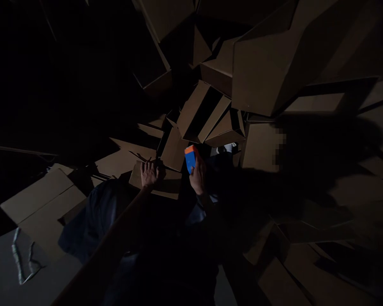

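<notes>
The scene is very dark. My left hand (150,173) rests on the top edge of a flattened cardboard box (166,185) in front of me, its fingers curled over the edge. My right hand (198,176) is closed round a small blue and orange object (190,158), perhaps a box cutter, held upright just right of that box. Both forearms reach forward from the bottom of the view. My dark trousers show under the arms.
Many open and tumbled cardboard boxes (264,76) pile up ahead and to the right. Flattened cardboard sheets (41,199) lie at the left on a grey floor. A crumpled strip of tape (21,263) lies at the lower left.
</notes>
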A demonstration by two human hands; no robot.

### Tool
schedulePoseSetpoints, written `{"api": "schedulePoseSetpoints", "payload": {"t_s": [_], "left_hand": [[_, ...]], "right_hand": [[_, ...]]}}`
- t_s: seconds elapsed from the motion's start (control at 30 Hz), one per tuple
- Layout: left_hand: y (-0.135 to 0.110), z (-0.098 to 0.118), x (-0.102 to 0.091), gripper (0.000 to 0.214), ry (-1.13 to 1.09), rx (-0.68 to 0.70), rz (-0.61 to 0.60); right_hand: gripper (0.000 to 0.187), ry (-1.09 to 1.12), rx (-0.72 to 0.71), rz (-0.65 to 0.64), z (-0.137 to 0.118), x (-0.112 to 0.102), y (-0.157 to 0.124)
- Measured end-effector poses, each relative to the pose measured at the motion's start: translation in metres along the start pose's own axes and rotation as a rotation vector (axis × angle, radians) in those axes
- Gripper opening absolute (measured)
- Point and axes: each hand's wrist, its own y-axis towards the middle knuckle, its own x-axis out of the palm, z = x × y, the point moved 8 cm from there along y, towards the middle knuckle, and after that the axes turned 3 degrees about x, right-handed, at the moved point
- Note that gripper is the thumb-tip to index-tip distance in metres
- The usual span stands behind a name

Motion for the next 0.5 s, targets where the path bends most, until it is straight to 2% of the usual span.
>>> {"api": "schedulePoseSetpoints", "payload": {"t_s": [0.07, 0.17, 0.23, 0.3, 0.4, 0.43, 0.5], "left_hand": [[-0.002, -0.001, 0.0, 0.047, 0.02, 0.006, 0.008], [-0.007, -0.003, 0.0, 0.047, 0.017, 0.02, 0.037], [-0.011, -0.005, 0.0, 0.045, -0.012, 0.039, 0.057], [-0.014, -0.007, 0.0, 0.043, -0.067, 0.063, 0.072], [-0.013, -0.015, -0.007, 0.041, -0.21, 0.056, 0.118], [-0.012, -0.02, -0.012, 0.04, -0.276, 0.039, 0.156], [-0.013, -0.036, -0.028, 0.039, -0.404, -0.024, 0.278]], "right_hand": [[0.056, -0.018, -0.155, -0.048, -0.031, 0.003, 0.014], [0.063, -0.094, -0.325, -0.158, -0.071, 0.021, 0.029], [0.069, -0.149, -0.381, -0.186, -0.087, 0.032, 0.032], [0.07, -0.166, -0.405, -0.16, -0.094, 0.035, 0.027], [0.064, -0.066, -0.347, -0.037, -0.08, 0.024, 0.0], [0.064, 0.012, -0.264, 0.006, -0.066, 0.02, -0.013], [0.065, 0.164, 0.041, 0.056, -0.024, 0.021, -0.041]]}}
